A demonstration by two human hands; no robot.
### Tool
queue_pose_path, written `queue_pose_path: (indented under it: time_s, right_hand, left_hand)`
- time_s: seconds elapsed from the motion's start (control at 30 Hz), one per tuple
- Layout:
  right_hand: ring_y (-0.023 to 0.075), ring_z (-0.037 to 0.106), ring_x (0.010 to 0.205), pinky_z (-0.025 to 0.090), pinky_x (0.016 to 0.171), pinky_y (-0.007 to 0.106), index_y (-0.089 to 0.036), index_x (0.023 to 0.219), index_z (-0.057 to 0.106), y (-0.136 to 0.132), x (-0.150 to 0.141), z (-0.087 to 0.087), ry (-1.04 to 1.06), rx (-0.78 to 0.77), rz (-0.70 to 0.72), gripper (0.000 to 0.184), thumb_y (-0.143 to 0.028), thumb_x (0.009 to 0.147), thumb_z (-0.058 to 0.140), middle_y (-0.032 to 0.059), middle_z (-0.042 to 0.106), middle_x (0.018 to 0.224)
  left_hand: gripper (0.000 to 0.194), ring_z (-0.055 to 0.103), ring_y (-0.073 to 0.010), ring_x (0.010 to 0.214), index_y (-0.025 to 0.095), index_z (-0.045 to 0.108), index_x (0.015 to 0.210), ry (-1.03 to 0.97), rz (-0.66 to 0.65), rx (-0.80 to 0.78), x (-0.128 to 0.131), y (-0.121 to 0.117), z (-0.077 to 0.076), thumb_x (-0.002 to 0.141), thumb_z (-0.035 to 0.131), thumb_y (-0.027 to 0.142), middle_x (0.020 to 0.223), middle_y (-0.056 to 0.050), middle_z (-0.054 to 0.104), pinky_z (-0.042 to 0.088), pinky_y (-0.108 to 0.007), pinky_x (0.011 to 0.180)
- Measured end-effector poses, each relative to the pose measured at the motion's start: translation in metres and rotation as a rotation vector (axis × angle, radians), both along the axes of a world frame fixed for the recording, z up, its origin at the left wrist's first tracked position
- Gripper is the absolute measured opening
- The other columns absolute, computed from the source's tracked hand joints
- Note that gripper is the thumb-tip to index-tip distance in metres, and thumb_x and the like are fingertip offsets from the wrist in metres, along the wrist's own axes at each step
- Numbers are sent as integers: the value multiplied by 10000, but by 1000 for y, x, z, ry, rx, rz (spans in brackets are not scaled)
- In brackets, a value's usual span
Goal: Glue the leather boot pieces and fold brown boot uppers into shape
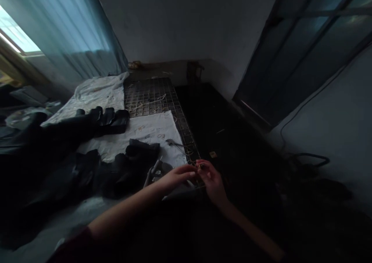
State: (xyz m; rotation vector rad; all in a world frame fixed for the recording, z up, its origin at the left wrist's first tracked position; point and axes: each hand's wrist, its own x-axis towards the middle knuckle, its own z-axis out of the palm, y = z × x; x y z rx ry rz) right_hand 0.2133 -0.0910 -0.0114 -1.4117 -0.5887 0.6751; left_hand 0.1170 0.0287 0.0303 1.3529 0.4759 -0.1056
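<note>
My left hand (181, 174) and my right hand (212, 181) meet near the right corner of a cloth-covered surface, fingertips close together. The right fingers are closed in a pinch around something small and dark, too dim to name. The left thumb and fingers close in beside it; what they hold, if anything, is hidden. Just beyond lies a grey metal tool with long thin handles (177, 144), on the white cloth (158, 125). Left of my hands, a grey object with a shiny part (157, 171) sits partly behind my left forearm.
Dark folded bundles (113, 119) cover much of the left side. A wire mesh (151, 88) with pale cords on it extends behind the white cloth. A small yellowish square (213, 154) lies right of the mesh edge. A blue curtain (78, 30) hangs by the window.
</note>
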Motion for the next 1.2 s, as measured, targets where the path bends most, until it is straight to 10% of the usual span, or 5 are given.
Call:
queue_pose_path:
  time_s: [0.17,0.27,0.53,0.8,1.2]
  right_hand:
    - [185,572,815,450,598,259,-217,901,553,20,-7,-23,523,-195,165,473,-555,598,684,35,573,935]
    - [150,582,694,452,542,256,-211,860,559,36,-24,-41,671,-236,327,560,-569,473,750,9,566,854]
    - [111,565,613,449,556,245,-199,781,544,68,-34,-54,749,-213,447,524,-554,465,764,-31,579,713]
    - [103,569,611,436,550,220,-211,783,526,94,-18,-53,699,-184,414,482,-525,502,760,-45,574,712]
    - [146,629,721,468,562,240,-210,812,566,63,-3,-47,558,-197,326,416,-482,552,744,4,581,887]
  left_hand:
    - [283,564,-253,1000,241,641,988,-195,-33,905,-47,10,10,711,627,297,1023,-79,641,405,-375,903]
    - [520,417,-311,1202,211,563,1135,-92,353,1175,-94,15,0,639,695,295,1229,-117,537,292,-442,1026]
    - [547,580,-247,991,140,536,1155,151,543,441,-92,27,-27,660,596,366,1072,-85,637,448,-350,872]
    - [534,596,-247,897,84,575,1096,97,611,410,-63,70,-25,629,591,342,970,-99,657,457,-332,792]
    - [691,566,-261,980,121,375,1241,95,607,274,-76,43,-20,645,577,405,1103,-140,582,463,-374,794]
